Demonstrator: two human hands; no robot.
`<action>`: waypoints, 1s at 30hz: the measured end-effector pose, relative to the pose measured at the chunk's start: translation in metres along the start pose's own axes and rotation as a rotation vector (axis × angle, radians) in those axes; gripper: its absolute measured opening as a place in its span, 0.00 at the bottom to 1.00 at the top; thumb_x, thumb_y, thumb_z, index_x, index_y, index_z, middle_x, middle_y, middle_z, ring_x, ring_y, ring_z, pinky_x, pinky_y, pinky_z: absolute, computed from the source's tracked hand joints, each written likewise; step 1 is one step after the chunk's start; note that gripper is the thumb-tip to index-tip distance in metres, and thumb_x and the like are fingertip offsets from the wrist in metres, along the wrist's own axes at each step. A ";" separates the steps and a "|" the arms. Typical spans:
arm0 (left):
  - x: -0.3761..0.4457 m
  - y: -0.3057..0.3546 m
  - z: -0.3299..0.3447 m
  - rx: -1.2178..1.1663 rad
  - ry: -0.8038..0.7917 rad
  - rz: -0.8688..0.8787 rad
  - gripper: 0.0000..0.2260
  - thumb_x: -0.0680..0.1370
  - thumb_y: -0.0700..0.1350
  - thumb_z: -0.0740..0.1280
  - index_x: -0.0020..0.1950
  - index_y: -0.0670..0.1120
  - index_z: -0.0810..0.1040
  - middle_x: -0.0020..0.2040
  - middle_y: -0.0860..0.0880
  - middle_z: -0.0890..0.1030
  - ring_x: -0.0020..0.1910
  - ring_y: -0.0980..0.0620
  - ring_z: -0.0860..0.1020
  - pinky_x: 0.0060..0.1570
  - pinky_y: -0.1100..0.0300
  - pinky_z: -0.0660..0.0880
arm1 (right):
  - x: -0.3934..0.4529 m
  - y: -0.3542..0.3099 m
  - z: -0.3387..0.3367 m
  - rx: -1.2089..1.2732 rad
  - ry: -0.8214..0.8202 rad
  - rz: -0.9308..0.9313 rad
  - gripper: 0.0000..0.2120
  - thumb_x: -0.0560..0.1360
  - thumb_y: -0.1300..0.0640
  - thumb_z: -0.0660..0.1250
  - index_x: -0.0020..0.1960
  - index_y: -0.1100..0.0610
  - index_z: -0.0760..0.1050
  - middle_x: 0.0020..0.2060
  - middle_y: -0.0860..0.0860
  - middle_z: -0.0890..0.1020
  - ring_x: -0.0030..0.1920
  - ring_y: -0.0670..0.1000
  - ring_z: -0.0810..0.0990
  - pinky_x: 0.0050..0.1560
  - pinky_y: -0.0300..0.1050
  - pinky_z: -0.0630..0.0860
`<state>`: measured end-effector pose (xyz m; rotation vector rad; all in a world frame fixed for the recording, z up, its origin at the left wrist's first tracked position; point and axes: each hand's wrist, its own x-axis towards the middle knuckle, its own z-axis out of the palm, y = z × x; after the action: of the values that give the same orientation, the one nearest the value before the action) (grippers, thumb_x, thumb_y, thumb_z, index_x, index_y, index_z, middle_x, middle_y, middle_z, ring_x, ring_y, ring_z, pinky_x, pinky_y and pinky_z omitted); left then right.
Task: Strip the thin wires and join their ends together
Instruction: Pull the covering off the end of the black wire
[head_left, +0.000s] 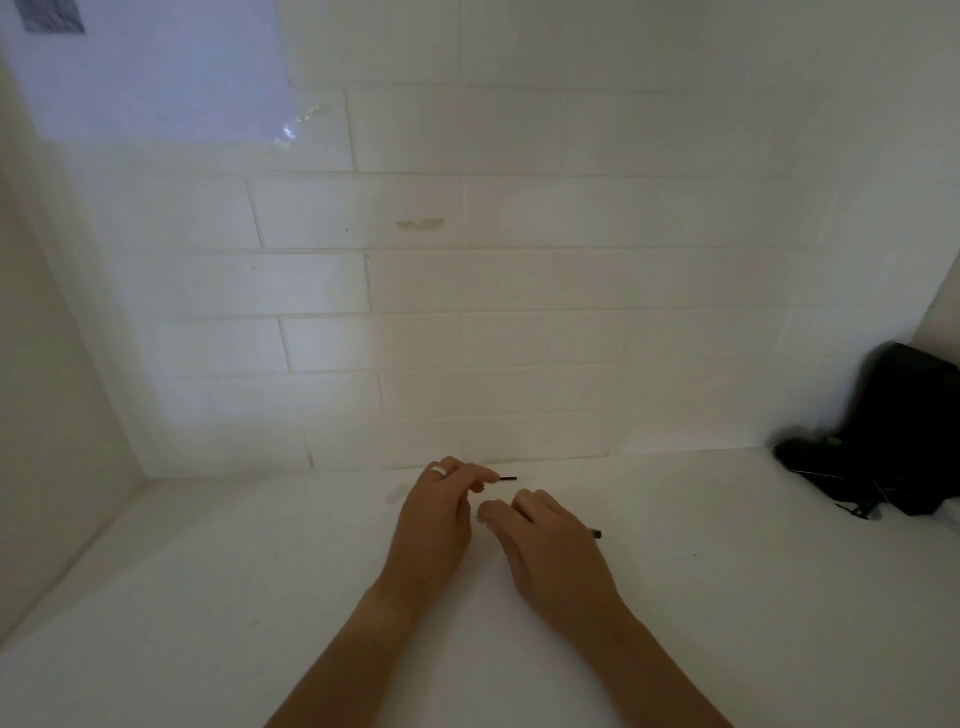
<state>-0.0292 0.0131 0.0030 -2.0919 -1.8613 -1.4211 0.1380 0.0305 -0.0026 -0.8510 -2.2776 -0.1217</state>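
Observation:
My left hand (441, 509), with a ring on one finger, pinches a short thin black wire (508, 478) whose end sticks out to the right of the fingertips. My right hand (545, 540) hovers just right of it, fingers curled over the white table (260, 597). A dark tip of a second thing (596, 533) pokes out from under the right hand on its right side; I cannot tell whether it is a wire or a tool, or whether the hand grips it. The hands are close together but apart.
A black device with cables (883, 447) stands in the back right corner of the table. A white tiled wall (519, 286) rises directly behind the hands. A side wall (41, 415) closes the left.

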 end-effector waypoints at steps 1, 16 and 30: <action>0.000 -0.001 0.000 -0.009 -0.009 -0.003 0.29 0.69 0.23 0.59 0.57 0.50 0.83 0.48 0.53 0.80 0.49 0.56 0.78 0.49 0.60 0.77 | 0.001 0.000 -0.002 -0.008 0.028 0.016 0.04 0.81 0.54 0.63 0.50 0.48 0.76 0.35 0.45 0.70 0.35 0.46 0.67 0.34 0.39 0.64; -0.011 0.029 -0.005 -0.366 -0.328 0.050 0.11 0.80 0.52 0.60 0.56 0.60 0.82 0.52 0.55 0.82 0.54 0.53 0.80 0.57 0.48 0.76 | -0.002 -0.013 -0.014 0.566 0.174 0.040 0.15 0.84 0.51 0.58 0.42 0.57 0.73 0.39 0.47 0.74 0.40 0.48 0.74 0.43 0.44 0.73; 0.001 0.011 -0.015 -0.121 -0.152 -0.249 0.09 0.79 0.36 0.64 0.43 0.49 0.70 0.37 0.55 0.75 0.36 0.60 0.70 0.41 0.63 0.69 | 0.001 0.003 -0.017 0.087 0.427 0.324 0.13 0.75 0.58 0.66 0.59 0.54 0.78 0.59 0.52 0.77 0.63 0.54 0.75 0.65 0.53 0.70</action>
<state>-0.0295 0.0018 0.0187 -2.1385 -2.2162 -1.4947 0.1491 0.0282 0.0104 -1.0258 -1.7159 -0.0501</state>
